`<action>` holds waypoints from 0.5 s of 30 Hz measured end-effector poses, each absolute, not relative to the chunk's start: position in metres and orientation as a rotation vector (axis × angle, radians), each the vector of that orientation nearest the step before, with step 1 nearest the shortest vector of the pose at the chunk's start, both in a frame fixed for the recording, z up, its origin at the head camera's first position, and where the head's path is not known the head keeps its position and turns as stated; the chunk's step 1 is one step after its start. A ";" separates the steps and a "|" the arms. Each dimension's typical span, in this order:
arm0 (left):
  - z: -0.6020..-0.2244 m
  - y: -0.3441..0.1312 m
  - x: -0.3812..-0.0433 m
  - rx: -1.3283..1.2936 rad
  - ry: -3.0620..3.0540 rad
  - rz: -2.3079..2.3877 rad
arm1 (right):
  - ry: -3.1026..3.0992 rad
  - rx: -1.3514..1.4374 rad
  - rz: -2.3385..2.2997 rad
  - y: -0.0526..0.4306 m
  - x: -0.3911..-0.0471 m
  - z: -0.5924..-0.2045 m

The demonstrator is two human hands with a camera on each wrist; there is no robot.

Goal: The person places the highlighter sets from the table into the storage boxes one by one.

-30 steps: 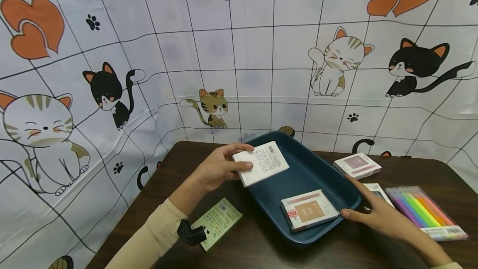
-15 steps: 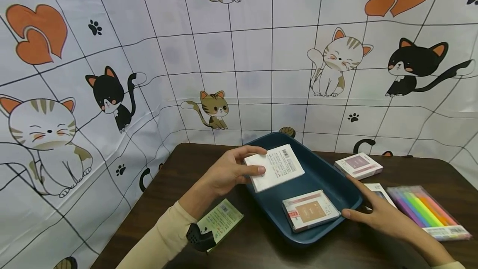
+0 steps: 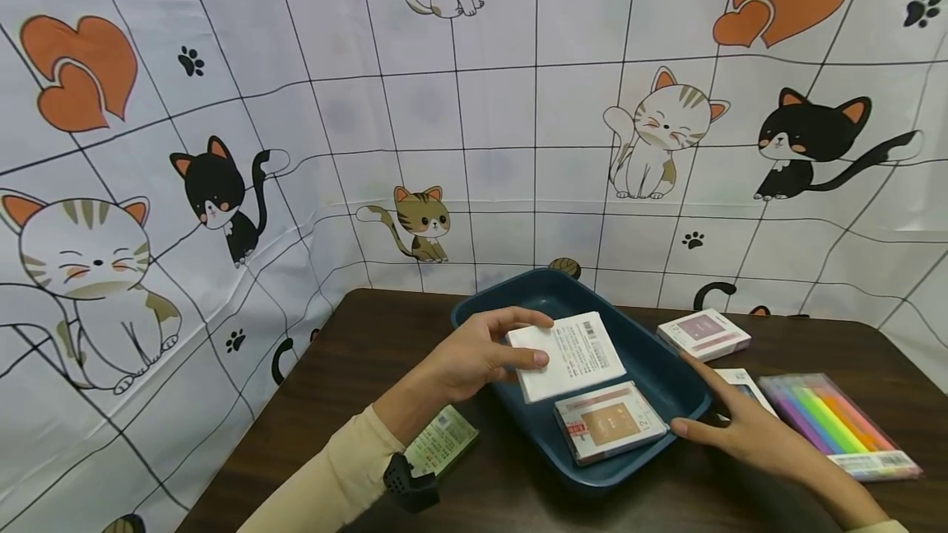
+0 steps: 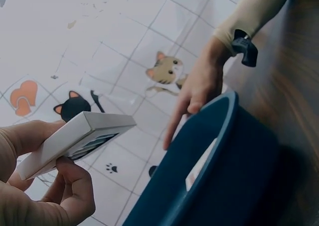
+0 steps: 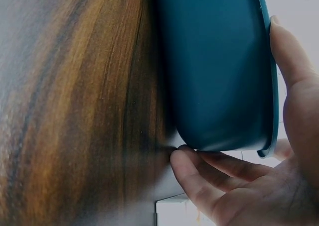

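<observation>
My left hand (image 3: 511,344) pinches a white box (image 3: 573,356) by its left edge, thumb below and fingers on top. The box hangs tilted over the middle of a dark blue tray (image 3: 548,282), partly above a brown-labelled box (image 3: 611,422) lying in the tray's near end. In the left wrist view the white box (image 4: 75,139) sits between my fingers above the tray (image 4: 214,161). My right hand (image 3: 729,426) rests against the tray's right rim with fingers straight. The right wrist view shows its thumb along the tray (image 5: 219,61) rim.
A green packet (image 3: 440,442) lies on the dark wooden table (image 3: 355,368) by my left wrist. Right of the tray are a pink-and-white box (image 3: 704,331), another box (image 3: 744,381) half hidden by my right hand, and a pack of coloured pens (image 3: 837,422). Cat-print cloth (image 3: 474,105) backs the table.
My left hand has carried the white box rightward and lower, from the tray's left rim to over its middle. The right hand has stayed on the tray's rim.
</observation>
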State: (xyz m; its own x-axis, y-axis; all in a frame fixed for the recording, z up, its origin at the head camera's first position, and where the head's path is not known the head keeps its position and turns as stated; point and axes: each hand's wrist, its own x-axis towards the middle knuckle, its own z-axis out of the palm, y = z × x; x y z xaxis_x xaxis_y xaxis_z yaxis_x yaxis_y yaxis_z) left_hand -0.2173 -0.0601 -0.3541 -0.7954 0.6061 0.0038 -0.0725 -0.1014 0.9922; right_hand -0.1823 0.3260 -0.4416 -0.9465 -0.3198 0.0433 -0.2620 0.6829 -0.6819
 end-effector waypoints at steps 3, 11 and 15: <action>-0.359 -0.055 -0.218 0.571 1.712 1.938 | 2.811 -0.490 -1.120 0.326 -0.182 -0.442; -0.365 -0.043 -0.219 0.594 1.717 1.908 | 2.804 -0.485 -1.102 0.327 -0.183 -0.443; -0.368 -0.035 -0.220 0.597 1.719 1.898 | 2.816 -0.489 -1.101 0.327 -0.184 -0.443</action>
State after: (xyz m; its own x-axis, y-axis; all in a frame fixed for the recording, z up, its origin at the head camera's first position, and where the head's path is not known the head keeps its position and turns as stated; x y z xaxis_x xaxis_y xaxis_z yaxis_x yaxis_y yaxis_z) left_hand -0.2199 -0.0349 -0.3678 -0.7754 0.6313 -0.0136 -0.0758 -0.0718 0.9945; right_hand -0.1838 0.3273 -0.4426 -0.9461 -0.3211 0.0427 -0.2648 0.6910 -0.6726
